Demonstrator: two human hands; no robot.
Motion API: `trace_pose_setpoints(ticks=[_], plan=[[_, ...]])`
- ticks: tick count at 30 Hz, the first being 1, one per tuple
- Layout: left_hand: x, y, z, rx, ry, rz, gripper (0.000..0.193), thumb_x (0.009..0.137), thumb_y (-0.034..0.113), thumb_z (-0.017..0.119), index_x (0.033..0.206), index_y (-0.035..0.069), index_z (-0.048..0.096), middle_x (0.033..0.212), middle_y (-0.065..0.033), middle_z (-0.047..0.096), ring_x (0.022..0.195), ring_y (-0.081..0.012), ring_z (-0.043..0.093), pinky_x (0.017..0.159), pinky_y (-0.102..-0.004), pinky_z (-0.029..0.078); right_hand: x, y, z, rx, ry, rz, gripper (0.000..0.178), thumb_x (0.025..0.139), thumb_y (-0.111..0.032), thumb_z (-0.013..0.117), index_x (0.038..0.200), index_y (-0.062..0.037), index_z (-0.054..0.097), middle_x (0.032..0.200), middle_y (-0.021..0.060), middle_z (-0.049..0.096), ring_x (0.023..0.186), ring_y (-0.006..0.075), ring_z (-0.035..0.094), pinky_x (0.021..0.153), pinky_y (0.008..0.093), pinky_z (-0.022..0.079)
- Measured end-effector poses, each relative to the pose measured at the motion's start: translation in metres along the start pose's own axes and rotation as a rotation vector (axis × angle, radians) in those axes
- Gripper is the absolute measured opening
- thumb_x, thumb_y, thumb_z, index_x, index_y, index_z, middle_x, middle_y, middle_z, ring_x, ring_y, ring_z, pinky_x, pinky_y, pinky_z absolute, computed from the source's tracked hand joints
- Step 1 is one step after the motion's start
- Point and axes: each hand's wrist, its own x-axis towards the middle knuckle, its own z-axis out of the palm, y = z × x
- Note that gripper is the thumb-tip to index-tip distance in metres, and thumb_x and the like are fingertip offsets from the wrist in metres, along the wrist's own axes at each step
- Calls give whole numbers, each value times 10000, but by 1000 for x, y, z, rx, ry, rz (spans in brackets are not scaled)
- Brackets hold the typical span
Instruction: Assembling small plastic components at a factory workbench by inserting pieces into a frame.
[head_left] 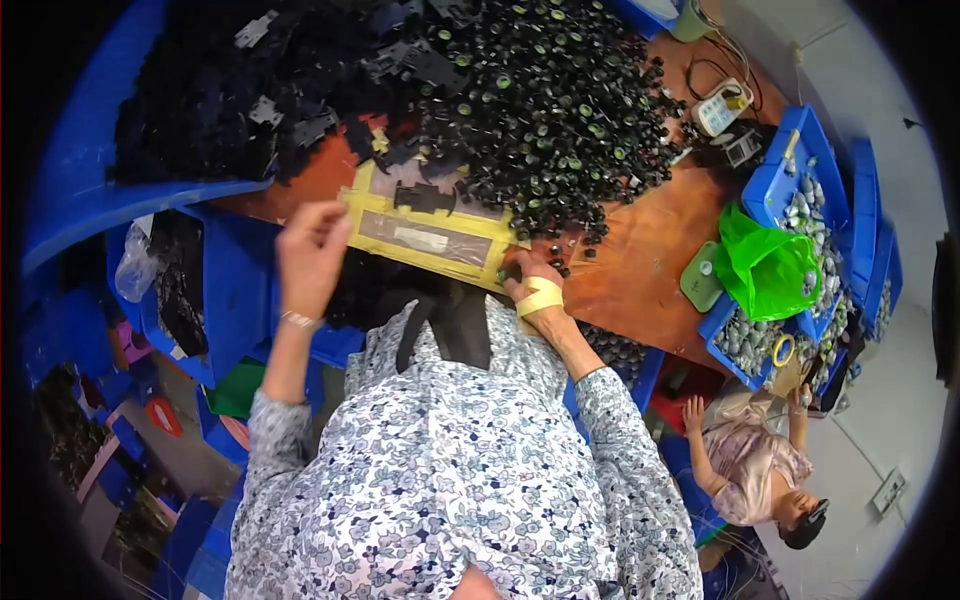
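Observation:
My left hand (313, 258) is raised by the left end of a flat board (440, 262) edged with yellow tape. Its fingers are curled in and slightly blurred, and whatever may be between them is too small to make out. A black plastic part (425, 198) lies on the board's upper half, and a white label (421, 239) sits below it under clear film. At the board's right end, my right hand (538, 284) has its fingers closed on a small round black part (505, 273), partly hidden. Yellow tape (541, 296) is wrapped around this hand.
Small round black parts (560, 110) are heaped across the table (640, 255), beside a pile of flat black pieces (220, 90). Right are a power strip (722, 108), a green bag (765, 265) and blue trays (765, 190). Another person (750, 450) sits at lower right.

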Motion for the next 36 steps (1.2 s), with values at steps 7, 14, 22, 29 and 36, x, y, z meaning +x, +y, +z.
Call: trace_pose_setpoints(ticks=[7,14,22,29,36], plan=[[17,-118,127,271,5,41,492,820,257,800,1207,44,583,1201,-194,583,1061,-431,620,862,-511,522,40,-29,23,-376,100,-43,393,732,-214,702,1073,-67,573,970,170,611,888,396,631,767,498,507],[56,-133,162,172,10,52,301,879,197,729,1083,47,567,1067,-189,649,1003,-431,640,824,-525,521,49,-62,47,-390,230,-40,483,711,-222,751,1133,-64,576,1066,167,580,948,358,614,799,457,488],[30,-179,123,-81,31,-61,200,850,98,746,958,26,594,686,-103,624,639,-327,628,628,-435,500,35,-53,75,-228,464,-72,271,761,-187,773,975,-86,642,895,102,639,851,329,624,751,435,444],[21,-185,127,-32,-108,65,217,810,103,773,935,43,607,766,-122,585,722,-320,604,659,-428,486,51,-58,83,-140,478,-90,243,781,-120,757,1006,-87,671,907,108,654,861,326,639,757,430,464],[13,-178,131,-57,-34,60,201,807,79,769,932,28,620,772,-111,610,715,-299,620,662,-406,509,63,-76,80,-162,494,-139,228,787,-146,769,987,-85,678,869,100,659,807,314,643,730,435,443]])
